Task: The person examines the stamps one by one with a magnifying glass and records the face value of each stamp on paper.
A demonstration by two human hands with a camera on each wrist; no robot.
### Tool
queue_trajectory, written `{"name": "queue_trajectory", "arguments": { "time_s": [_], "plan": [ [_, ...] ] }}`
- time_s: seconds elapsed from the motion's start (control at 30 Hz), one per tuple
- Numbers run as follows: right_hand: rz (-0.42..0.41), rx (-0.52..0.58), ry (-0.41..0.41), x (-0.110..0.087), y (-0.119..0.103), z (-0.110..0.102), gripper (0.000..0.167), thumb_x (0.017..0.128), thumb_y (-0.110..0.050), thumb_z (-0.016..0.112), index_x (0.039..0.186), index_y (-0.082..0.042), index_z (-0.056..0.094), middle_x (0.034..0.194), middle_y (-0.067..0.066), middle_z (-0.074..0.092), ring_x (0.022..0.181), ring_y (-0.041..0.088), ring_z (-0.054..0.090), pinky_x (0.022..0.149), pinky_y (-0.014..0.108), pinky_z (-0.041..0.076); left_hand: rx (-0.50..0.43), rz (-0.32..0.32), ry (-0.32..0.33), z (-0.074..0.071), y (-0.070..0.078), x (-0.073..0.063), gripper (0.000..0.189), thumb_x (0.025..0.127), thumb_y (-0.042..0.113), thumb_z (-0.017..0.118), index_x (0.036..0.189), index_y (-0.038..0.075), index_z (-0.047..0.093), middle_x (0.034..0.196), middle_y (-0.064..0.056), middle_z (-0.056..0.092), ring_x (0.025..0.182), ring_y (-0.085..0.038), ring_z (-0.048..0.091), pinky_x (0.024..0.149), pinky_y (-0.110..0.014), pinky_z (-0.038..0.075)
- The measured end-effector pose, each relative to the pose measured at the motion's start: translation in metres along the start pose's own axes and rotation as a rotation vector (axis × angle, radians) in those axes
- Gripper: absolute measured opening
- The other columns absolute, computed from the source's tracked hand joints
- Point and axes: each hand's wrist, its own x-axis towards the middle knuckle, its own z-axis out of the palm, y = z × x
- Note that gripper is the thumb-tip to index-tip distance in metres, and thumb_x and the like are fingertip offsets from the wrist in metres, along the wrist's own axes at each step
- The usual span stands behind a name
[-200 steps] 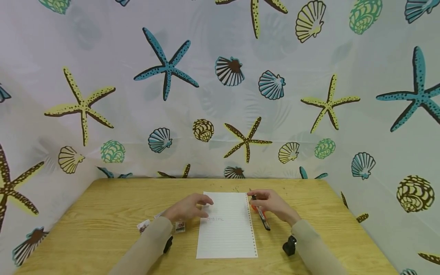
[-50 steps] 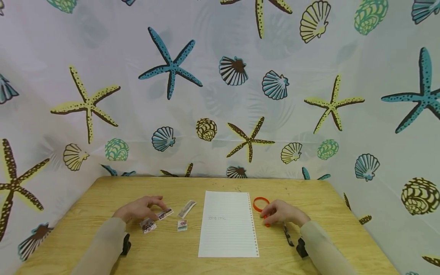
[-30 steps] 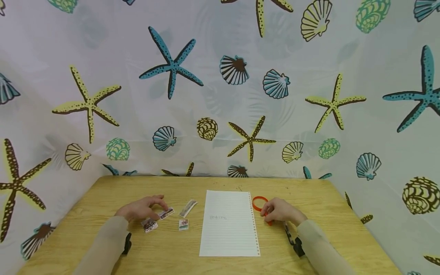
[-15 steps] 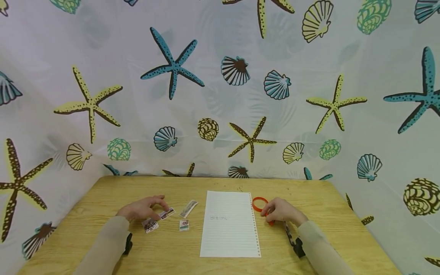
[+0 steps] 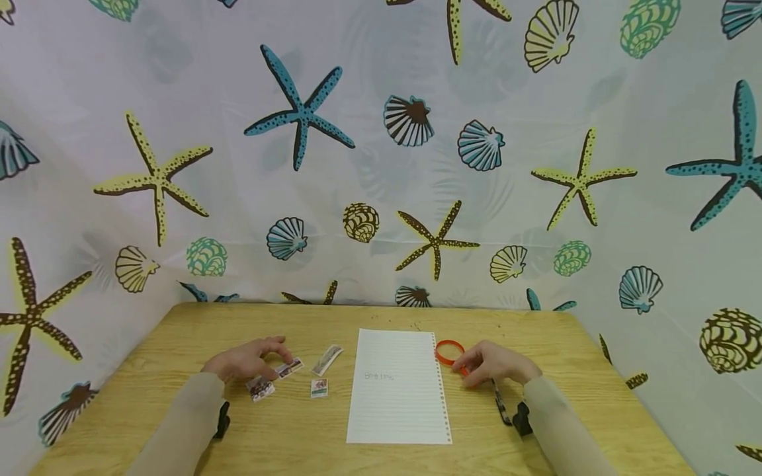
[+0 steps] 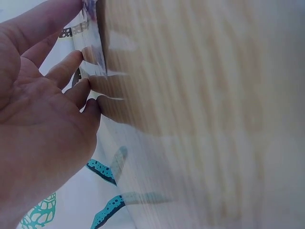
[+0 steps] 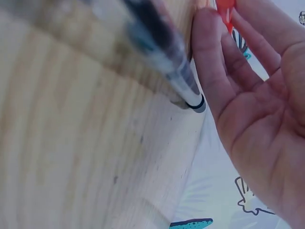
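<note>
My left hand (image 5: 247,360) rests low over the table's left side, fingers spread and touching small printed pictures like stamps: one (image 5: 290,368) near the fingertips, another (image 5: 260,388) partly under the hand. In the left wrist view, a curled picture edge (image 6: 101,38) stands beside the fingers. My right hand (image 5: 497,362) pinches the handle of what looks like a red magnifying glass (image 5: 450,352), its round rim lying by the paper's right edge. Below that hand lies a pen (image 5: 501,404), partly hidden by the wrist.
A lined sheet (image 5: 395,410) with a short line of writing lies mid-table. Left of it are a long strip picture (image 5: 327,360) and a small square one (image 5: 319,388). Shell-printed curtain (image 5: 369,165) hangs behind the table.
Since the oldest frame my left hand has moved left from the sheet to the pictures. My right hand has moved right and down, and the pen now lies lower. Recent frames barely differ.
</note>
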Motion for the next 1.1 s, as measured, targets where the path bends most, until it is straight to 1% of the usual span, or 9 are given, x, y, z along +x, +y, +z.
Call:
{"name": "queue_trajectory", "arguments": {
  "time_s": [0.2,0.3,0.47,0.63,0.7,0.83,0.97,1.07,1.1],
  "plan": [
    [0.004,0.000,-0.014,0.002,0.002,-0.002,0.030,0.082,-0.008,0.078,0.112,-0.004,0.073,0.081,-0.001,0.065,0.071,0.010,0.052,0.061,0.021,0.045,0.005,-0.001,0.001,-0.001,0.000,-0.001,0.027,0.083,0.004,0.071,0.108,0.014,0.070,0.161,-0.026,0.014,0.145,-0.054,0.004,0.111,-0.072,0.006],
    [0.001,0.018,-0.011,0.001,0.003,-0.003,0.032,0.082,-0.009,0.078,0.113,-0.004,0.073,0.081,0.002,0.066,0.070,0.011,0.053,0.061,0.023,0.046,-0.001,-0.003,-0.002,-0.001,0.000,-0.001,0.027,0.083,0.003,0.070,0.108,0.013,0.069,0.161,-0.026,0.013,0.145,-0.054,0.003,0.111,-0.072,0.005],
    [-0.013,0.046,0.015,0.000,0.003,-0.004,0.035,0.083,-0.012,0.078,0.118,-0.006,0.071,0.091,0.008,0.068,0.074,0.014,0.055,0.065,0.028,0.047,0.013,-0.003,0.006,0.000,-0.001,0.001,0.027,0.082,0.004,0.071,0.108,0.014,0.070,0.161,-0.026,0.015,0.146,-0.053,0.005,0.112,-0.072,0.006],
    [-0.024,0.148,0.003,0.004,-0.001,0.000,0.039,0.085,-0.012,0.076,0.122,-0.003,0.068,0.106,0.017,0.068,0.084,0.016,0.064,0.073,0.030,0.057,0.027,0.008,0.010,0.000,-0.003,0.002,0.028,0.082,0.003,0.071,0.109,0.014,0.069,0.160,-0.027,0.015,0.145,-0.054,0.006,0.112,-0.072,0.007],
    [-0.022,0.202,-0.008,0.007,-0.004,0.004,0.041,0.085,-0.012,0.076,0.123,-0.001,0.067,0.109,0.019,0.067,0.087,0.016,0.066,0.075,0.031,0.059,0.014,-0.001,0.014,0.000,-0.003,0.000,0.028,0.082,0.003,0.072,0.108,0.014,0.070,0.161,-0.026,0.015,0.146,-0.053,0.005,0.112,-0.071,0.007],
    [-0.039,0.250,-0.029,0.016,-0.011,0.013,0.041,0.086,-0.011,0.075,0.125,-0.001,0.065,0.115,0.021,0.066,0.089,0.015,0.066,0.076,0.031,0.059,-0.006,-0.007,0.016,0.000,-0.002,-0.002,0.029,0.082,0.003,0.072,0.109,0.014,0.070,0.161,-0.026,0.015,0.145,-0.053,0.004,0.112,-0.072,0.005],
    [-0.034,0.269,-0.046,0.027,-0.019,0.021,0.038,0.087,-0.009,0.074,0.124,-0.004,0.067,0.108,0.015,0.067,0.082,0.013,0.064,0.072,0.028,0.058,0.003,-0.004,0.018,0.000,-0.004,-0.002,0.028,0.082,0.003,0.072,0.107,0.015,0.070,0.161,-0.025,0.016,0.146,-0.053,0.006,0.112,-0.072,0.006],
    [-0.020,0.271,-0.050,0.032,-0.025,0.027,0.037,0.086,-0.010,0.075,0.122,-0.006,0.069,0.100,0.007,0.065,0.079,0.012,0.061,0.069,0.026,0.057,0.018,-0.003,0.021,0.000,-0.004,-0.001,0.027,0.083,0.004,0.072,0.106,0.017,0.070,0.161,-0.024,0.017,0.146,-0.052,0.006,0.112,-0.071,0.007],
    [-0.019,0.266,-0.050,0.033,-0.026,0.029,0.037,0.086,-0.010,0.075,0.122,-0.006,0.069,0.100,0.007,0.065,0.080,0.012,0.062,0.070,0.026,0.058,0.021,-0.004,0.021,0.000,-0.004,-0.002,0.027,0.083,0.004,0.072,0.106,0.017,0.070,0.161,-0.024,0.017,0.146,-0.052,0.007,0.112,-0.071,0.007]
  ]
}}
